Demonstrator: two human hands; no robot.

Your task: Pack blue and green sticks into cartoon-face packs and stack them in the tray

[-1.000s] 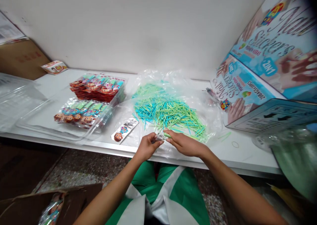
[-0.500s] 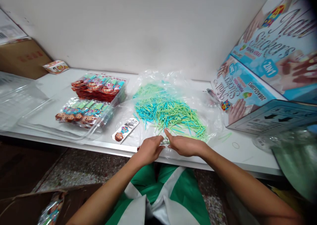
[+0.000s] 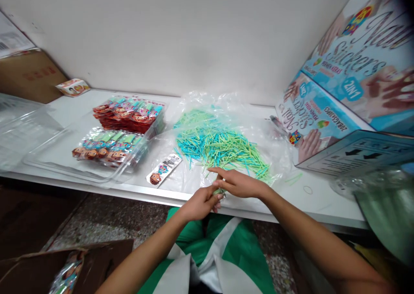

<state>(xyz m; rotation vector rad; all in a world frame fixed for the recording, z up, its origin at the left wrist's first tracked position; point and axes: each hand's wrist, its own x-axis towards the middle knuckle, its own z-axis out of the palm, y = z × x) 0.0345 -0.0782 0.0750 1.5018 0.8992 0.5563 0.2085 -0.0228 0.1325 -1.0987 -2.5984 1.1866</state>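
Observation:
My left hand [image 3: 201, 202] and my right hand [image 3: 235, 182] meet at the front edge of the white table [image 3: 310, 201]. Both pinch a small clear packet with a green stick [image 3: 220, 192] between their fingertips. Just beyond them a heap of green and blue sticks [image 3: 220, 145] lies on a spread clear plastic bag [image 3: 265, 134]. A single printed packet with a cartoon face [image 3: 162, 169] lies flat to the left of my hands.
A clear tray [image 3: 58, 156] at the left holds two rows of filled cartoon packets [image 3: 108, 149]. Blue "Nail Stickers" cartons [image 3: 343, 91] stand at the right. A small box [image 3: 71, 87] sits by the wall. An open cardboard box [image 3: 48, 264] is on the floor.
Both hands have drawn back from the stick heap toward the table's front edge, still together on the small packet. My left hand has dropped lower, below the table edge.

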